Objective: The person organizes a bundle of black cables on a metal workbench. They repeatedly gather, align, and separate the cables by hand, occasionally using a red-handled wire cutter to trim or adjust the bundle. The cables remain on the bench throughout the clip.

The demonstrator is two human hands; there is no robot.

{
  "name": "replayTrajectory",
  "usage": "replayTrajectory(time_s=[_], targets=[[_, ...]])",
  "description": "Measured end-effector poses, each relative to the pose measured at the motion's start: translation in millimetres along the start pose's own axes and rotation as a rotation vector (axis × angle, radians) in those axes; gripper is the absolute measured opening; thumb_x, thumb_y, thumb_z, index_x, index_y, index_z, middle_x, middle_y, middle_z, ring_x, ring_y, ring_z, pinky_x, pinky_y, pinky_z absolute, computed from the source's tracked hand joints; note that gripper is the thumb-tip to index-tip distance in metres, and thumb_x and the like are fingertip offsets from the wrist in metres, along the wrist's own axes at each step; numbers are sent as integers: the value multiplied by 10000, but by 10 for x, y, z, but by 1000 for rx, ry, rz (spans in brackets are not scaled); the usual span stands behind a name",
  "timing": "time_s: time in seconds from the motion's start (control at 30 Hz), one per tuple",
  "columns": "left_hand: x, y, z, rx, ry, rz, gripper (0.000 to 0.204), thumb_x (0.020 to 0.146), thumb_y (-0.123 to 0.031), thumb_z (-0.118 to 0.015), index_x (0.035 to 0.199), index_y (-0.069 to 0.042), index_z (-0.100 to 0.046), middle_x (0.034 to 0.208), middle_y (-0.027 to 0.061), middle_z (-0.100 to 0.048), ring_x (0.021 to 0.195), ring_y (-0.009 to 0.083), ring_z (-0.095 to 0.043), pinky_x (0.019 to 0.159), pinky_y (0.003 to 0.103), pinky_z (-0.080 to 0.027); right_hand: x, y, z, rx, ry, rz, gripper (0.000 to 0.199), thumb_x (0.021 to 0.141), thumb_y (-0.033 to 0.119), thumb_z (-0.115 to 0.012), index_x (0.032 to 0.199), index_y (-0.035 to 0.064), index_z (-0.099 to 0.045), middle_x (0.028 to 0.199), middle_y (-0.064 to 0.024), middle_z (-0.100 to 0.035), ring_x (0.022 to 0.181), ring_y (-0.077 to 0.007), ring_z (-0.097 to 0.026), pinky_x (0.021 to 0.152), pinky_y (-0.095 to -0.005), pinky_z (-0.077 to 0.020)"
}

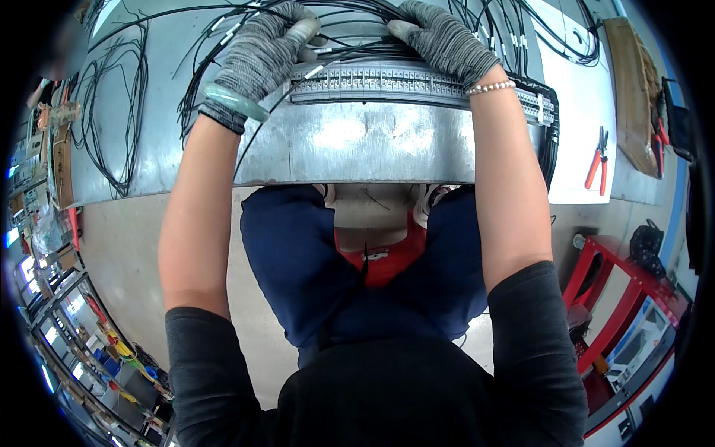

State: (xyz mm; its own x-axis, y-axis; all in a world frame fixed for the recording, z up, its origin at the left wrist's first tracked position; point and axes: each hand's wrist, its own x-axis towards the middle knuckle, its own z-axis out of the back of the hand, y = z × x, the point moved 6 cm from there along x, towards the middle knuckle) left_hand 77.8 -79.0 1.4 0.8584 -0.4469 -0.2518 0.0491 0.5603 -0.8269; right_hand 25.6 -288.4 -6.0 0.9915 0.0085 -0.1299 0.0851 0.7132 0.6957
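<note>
Grey knitted gloves cover both hands at the far side of the metal table. My left hand (268, 48) is closed around black cables (357, 51), with some of its fingers hidden behind them. My right hand (447, 43) grips the same bundle farther right, its thumb toward the left. White marker sleeves sit on several cables. Just nearer to me lies a long terminal block strip (380, 83) with rows of metal contacts. One loose cable with a white sleeve slants down from beside my left hand across the table edge.
A coil of black cable (138, 104) lies at the left of the metal table (357, 141). On a white sheet (573, 104) at the right rest red-handled pliers (598, 160). Farther right are brown cardboard (633, 97) and a red cart (618, 276). Shelving (82, 320) stands lower left.
</note>
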Motion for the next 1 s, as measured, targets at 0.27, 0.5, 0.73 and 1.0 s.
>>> replayTrajectory(time_s=[0.27,0.5,0.73,1.0], targets=[[29,-40,-26,34,39,-27,253,944,-282,-565,1083,-88,-646,919,30,-697,856,77,-640,614,214,-502,-24,-17,44,-31,-61,5,298,917,267,-534,1053,7,-588,923,-239,-645,912,-372,-620,809,-413,-460],[-25,-87,2,-226,-12,-158,226,901,-164,-598,1096,-55,-624,937,73,-685,845,151,-644,737,284,-516,-19,-7,25,-36,-94,-40,306,910,280,-548,1042,6,-590,908,-241,-644,884,-384,-623,787,-418,-468],[-167,-277,-26,58,-114,-151,110,871,-92,-640,922,-4,-681,817,60,-691,771,145,-626,728,277,-499,-21,-71,75,38,-238,145,313,899,242,-556,1089,-5,-591,951,-242,-642,918,-369,-620,820,-395,-465],[27,98,-64,147,-25,-237,255,931,-233,-581,1145,-110,-642,973,10,-698,879,103,-649,761,234,-511,-3,0,111,59,-160,128,319,901,245,-559,1099,-2,-596,982,-220,-648,936,-337,-618,836,-375,-463]])
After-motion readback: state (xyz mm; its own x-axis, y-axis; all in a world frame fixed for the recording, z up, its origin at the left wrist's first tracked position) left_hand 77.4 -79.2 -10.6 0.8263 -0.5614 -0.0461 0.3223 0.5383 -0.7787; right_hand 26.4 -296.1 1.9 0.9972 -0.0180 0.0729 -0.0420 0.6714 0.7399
